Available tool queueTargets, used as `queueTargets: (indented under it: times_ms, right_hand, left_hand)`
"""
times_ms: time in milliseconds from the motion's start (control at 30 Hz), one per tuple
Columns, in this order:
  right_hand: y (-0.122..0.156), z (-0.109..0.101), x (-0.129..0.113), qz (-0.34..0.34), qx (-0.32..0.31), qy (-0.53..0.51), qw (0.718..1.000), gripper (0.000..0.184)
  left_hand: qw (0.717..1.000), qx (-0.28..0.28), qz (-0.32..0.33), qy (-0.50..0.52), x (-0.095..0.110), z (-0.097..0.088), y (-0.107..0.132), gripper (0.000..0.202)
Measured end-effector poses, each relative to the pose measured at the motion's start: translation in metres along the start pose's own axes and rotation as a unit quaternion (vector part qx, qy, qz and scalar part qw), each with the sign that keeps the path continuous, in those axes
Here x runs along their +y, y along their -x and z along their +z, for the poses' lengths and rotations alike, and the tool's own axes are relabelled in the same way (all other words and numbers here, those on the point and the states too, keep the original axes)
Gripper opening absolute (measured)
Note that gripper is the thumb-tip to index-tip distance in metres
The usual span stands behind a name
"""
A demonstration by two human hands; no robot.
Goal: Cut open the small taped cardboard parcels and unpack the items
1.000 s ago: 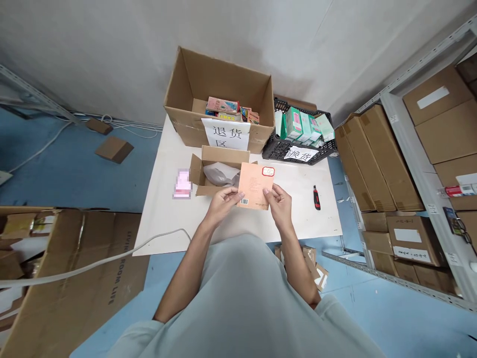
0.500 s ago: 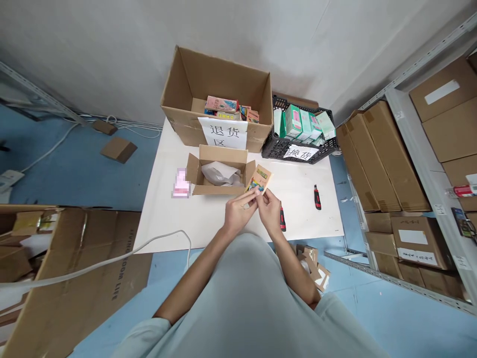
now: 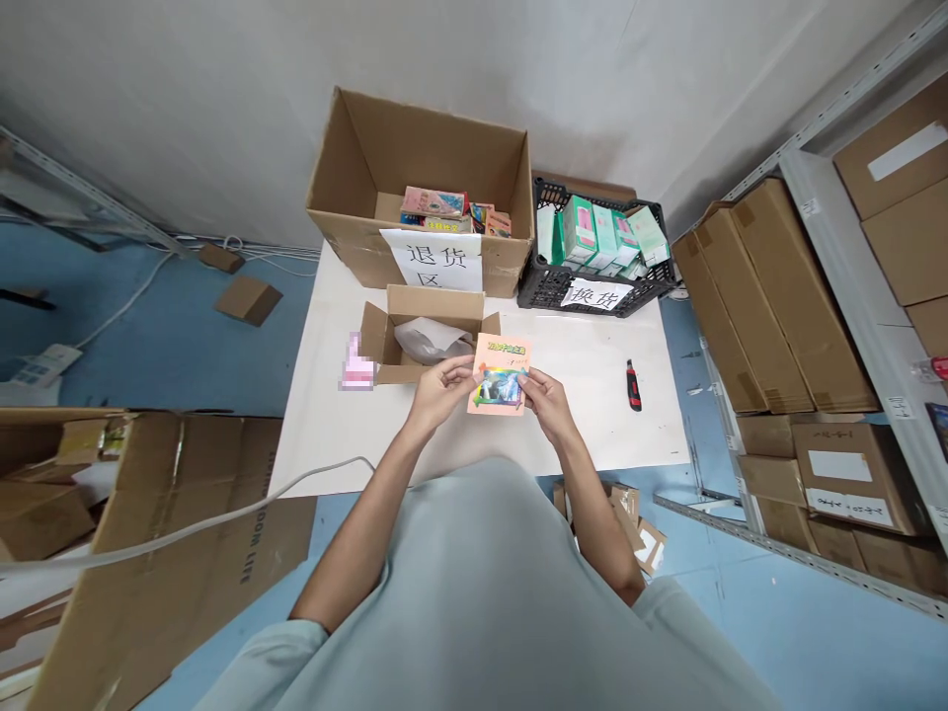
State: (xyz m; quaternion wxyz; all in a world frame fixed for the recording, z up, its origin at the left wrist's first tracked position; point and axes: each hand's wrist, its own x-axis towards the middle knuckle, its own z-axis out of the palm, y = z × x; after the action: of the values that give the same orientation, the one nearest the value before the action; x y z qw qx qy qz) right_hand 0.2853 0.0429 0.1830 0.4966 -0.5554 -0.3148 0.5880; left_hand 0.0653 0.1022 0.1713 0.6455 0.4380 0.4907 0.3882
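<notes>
A small peach-coloured booklet (image 3: 500, 374) with a bright picture and printed characters on its cover faces me above the table's front half. My left hand (image 3: 442, 395) is closed on its left edge and my right hand (image 3: 546, 400) pinches its right edge. Just behind my left hand is an open small cardboard box (image 3: 426, 375) with a crumpled translucent plastic bag (image 3: 430, 339) inside. Farther back stands a large open carton (image 3: 355, 237) holding several colourful books (image 3: 435, 202), with a handwritten paper sign (image 3: 436, 259) on its front.
A black crate (image 3: 537, 286) of green and white boxes (image 3: 582, 232) stands back right on the white table (image 3: 592, 425). A red-black utility knife (image 3: 633, 385) lies at right. A white cable (image 3: 222, 517) crosses at left; shelves (image 3: 807, 207) of cartons stand at right.
The booklet has turned from a tilt to nearly upright, its cover now square to me. My hands have moved apart to its two sides. A second knife near my right hand is no longer visible.
</notes>
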Motion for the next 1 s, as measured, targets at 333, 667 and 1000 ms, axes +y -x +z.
queueTargets:
  times_ms: [333, 667, 1000]
  right_hand:
    - [-0.004, -0.012, -0.030, -0.128, -0.033, 0.070, 0.989, 0.048]
    - [-0.001, -0.014, -0.039, -0.186, -0.067, 0.110, 0.974, 0.044]
    - [-0.004, -0.018, -0.019, -0.107, -0.006, 0.081, 0.991, 0.074]
  left_hand:
    - [0.989, 0.010, 0.127, -0.077, 0.037, 0.002, 0.009, 0.049]
    - [0.967, -0.006, 0.202, -0.154, 0.053, 0.000, 0.019, 0.018]
    - [0.988, -0.006, 0.099, -0.118, 0.041, -0.005, 0.016, 0.049]
